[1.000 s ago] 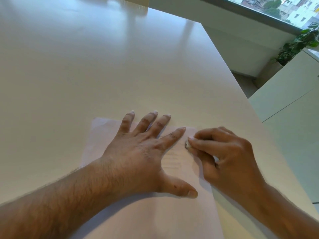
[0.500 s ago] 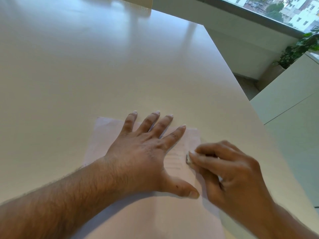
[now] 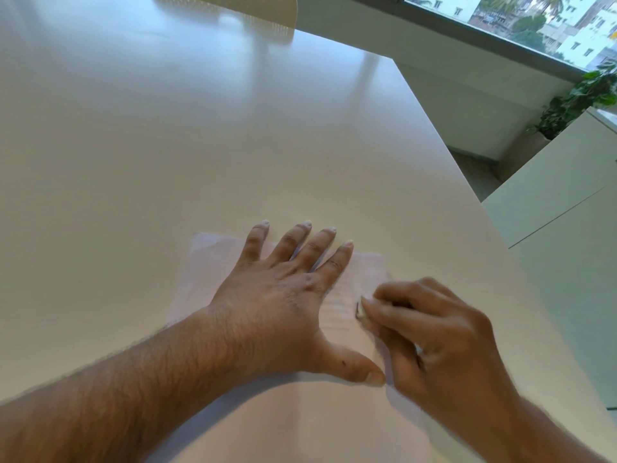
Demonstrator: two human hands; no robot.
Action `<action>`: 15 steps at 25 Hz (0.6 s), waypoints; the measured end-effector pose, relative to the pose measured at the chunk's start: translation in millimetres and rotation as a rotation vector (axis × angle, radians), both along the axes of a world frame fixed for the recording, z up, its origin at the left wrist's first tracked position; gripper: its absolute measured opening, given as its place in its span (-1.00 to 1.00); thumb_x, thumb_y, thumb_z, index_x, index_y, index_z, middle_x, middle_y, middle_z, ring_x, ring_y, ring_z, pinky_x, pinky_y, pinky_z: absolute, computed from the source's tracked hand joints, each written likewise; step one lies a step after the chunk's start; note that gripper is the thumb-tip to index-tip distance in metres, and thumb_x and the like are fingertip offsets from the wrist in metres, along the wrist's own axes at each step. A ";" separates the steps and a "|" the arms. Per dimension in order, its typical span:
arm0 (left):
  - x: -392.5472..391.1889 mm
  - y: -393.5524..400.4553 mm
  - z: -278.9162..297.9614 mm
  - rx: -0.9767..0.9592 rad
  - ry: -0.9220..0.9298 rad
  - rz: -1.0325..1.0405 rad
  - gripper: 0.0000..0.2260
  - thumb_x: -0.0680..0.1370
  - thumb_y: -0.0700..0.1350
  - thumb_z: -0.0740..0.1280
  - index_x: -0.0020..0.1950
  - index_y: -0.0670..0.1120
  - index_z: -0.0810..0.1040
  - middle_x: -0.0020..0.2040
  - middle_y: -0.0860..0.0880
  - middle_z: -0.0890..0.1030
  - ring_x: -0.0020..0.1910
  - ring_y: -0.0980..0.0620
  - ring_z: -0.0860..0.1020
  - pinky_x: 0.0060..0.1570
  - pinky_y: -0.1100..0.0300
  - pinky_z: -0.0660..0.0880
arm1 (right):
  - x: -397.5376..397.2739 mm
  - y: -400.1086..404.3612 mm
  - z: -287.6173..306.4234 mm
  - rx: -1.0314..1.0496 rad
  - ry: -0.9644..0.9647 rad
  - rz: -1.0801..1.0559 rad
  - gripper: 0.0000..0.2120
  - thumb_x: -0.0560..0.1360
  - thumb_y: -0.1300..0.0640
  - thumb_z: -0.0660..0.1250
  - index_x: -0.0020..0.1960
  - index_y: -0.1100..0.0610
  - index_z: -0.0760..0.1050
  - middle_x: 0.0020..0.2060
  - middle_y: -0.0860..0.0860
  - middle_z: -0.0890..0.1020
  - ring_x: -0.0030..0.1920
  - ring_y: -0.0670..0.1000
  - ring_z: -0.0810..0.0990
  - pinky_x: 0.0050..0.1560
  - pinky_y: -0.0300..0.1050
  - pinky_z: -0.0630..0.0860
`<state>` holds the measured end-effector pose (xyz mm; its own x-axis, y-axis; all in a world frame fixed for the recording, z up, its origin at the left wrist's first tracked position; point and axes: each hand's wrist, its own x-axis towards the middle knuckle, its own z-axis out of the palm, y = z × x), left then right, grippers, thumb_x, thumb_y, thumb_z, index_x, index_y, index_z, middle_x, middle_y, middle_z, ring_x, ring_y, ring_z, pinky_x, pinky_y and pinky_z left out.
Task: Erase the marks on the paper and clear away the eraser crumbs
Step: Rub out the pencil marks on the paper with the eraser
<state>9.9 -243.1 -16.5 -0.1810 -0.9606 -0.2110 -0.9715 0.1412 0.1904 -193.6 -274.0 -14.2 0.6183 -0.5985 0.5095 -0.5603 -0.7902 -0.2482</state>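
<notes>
The paper (image 3: pixel 213 262) lies flat on the pale surface (image 3: pixel 167 128), toward its near edge and close to its right-hand edge, with the sheet's far edge running roughly across the view and its long axis running from the person outward, turned a little to the left at the far end; it looks thin, light and limp, so it would likely slide or crumple under a rubbing stroke unless pinned, and the sensible place to hold it is flat from above, beside the marks rather than at a corner; the left hand (image 3: pixel 277 305) does just that, its grip spread wide, fingers apart and palm pressed down on the sheet, clamped on nothing; faint horizontal pencil marks (image 3: pixel 337 312) show in the strip between the two hands; the right hand (image 3: pixel 444 335) has its grip closed around a small eraser (image 3: pixel 360 310), pinched between thumb and fingertips, with only its greyed tip showing and pointing left toward the marks, touching or nearly touching the sheet; the eraser seems small, slightly soft and grippy, best held close to its working end; crumbs are too small to make out.
</notes>
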 end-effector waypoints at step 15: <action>-0.2 -1.8 2.3 0.031 0.004 0.002 0.19 0.22 0.70 0.05 0.59 0.12 -0.42 0.63 0.10 -0.39 0.57 0.04 -0.44 0.49 -0.27 -0.37 | 2.7 16.1 -0.4 0.009 -0.018 0.005 -0.84 0.35 0.32 0.49 -0.13 0.13 0.76 -0.17 -0.04 0.73 -0.26 0.04 0.63 -0.20 -0.20 0.54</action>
